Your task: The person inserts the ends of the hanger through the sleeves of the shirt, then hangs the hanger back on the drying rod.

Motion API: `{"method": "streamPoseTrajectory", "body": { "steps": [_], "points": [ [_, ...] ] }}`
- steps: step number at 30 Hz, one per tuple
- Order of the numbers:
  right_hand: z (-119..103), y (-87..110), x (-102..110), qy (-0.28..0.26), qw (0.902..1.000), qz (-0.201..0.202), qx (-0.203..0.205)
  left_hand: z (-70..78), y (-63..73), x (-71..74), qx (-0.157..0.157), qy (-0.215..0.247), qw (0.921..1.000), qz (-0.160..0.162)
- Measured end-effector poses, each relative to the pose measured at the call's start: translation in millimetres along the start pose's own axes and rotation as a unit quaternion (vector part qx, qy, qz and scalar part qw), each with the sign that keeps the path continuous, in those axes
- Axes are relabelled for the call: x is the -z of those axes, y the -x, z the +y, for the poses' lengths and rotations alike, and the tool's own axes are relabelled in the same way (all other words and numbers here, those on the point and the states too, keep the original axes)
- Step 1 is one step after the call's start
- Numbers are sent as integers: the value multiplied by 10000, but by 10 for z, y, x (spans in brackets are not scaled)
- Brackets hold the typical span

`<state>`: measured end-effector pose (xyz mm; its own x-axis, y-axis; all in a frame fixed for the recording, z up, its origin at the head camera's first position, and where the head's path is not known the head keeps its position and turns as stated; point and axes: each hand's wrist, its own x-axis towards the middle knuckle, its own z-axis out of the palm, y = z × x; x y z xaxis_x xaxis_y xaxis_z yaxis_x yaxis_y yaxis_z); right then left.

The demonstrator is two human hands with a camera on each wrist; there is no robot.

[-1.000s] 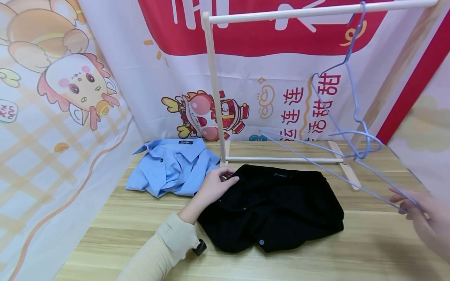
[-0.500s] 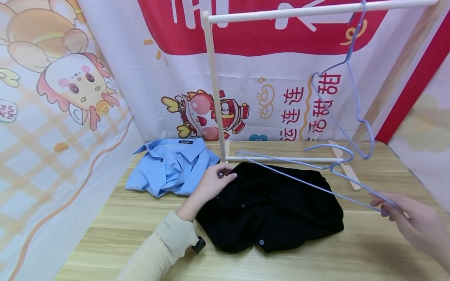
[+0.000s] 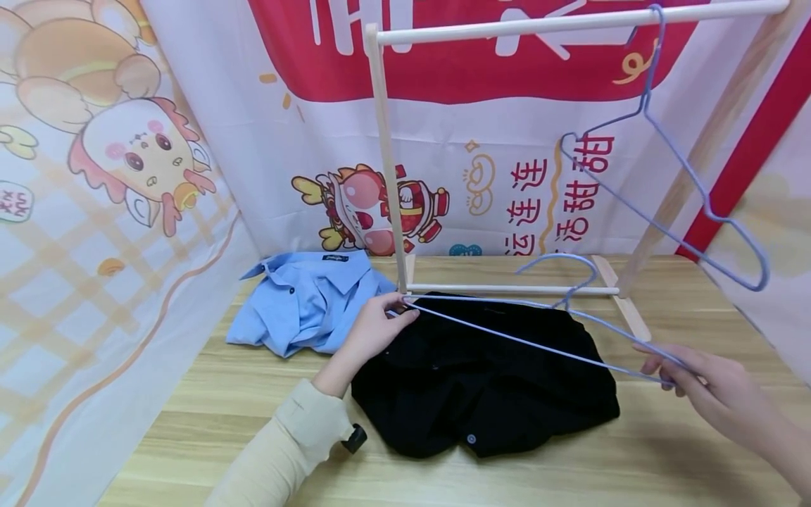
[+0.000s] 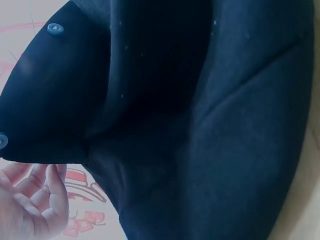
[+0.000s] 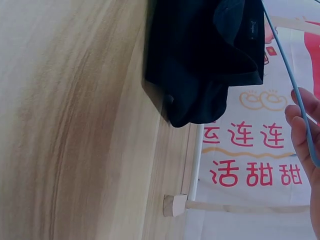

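Note:
My left hand [image 3: 376, 327] pinches the upper left edge of a crumpled black shirt [image 3: 488, 394] that lies on the table. In the left wrist view, its fingers [image 4: 56, 192] meet the hem of the dark cloth, near two pale buttons. My right hand [image 3: 703, 380] grips one end of a light blue wire hanger [image 3: 566, 304], held slantwise over the shirt with its hook pointing away. The hanger's far end overlaps the left fingertips in the head view. Seen from the right wrist, the hanger wire [image 5: 298, 97] runs along the fingers.
A light blue shirt [image 3: 304, 303] lies bunched to the left of the black one. Behind stands a wooden rack with a white rail [image 3: 507, 28], from which a second blue hanger [image 3: 690, 172] hangs. Printed cloth [image 3: 272, 176] walls the table in.
My right hand has brought the hanger left and down over the black shirt, its far end reaching my left hand. The left hand has shifted slightly left. The hanging hanger has swung right.

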<state>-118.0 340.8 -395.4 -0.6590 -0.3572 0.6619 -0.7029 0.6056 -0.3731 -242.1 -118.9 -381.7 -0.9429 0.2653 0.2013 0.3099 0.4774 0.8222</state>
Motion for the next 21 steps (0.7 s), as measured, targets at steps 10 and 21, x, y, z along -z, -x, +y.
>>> {"method": "streamPoseTrajectory", "body": {
  "steps": [10, 21],
  "points": [
    [69, -73, -64, -1016, 9946, -153, -153, -5, -32, 88, 216, 23, 9997, 99],
    [83, -44, -55, -969, 9950, -79, -223, 22, -24, 225, 428, -127, 9989, 153]
  ]
}}
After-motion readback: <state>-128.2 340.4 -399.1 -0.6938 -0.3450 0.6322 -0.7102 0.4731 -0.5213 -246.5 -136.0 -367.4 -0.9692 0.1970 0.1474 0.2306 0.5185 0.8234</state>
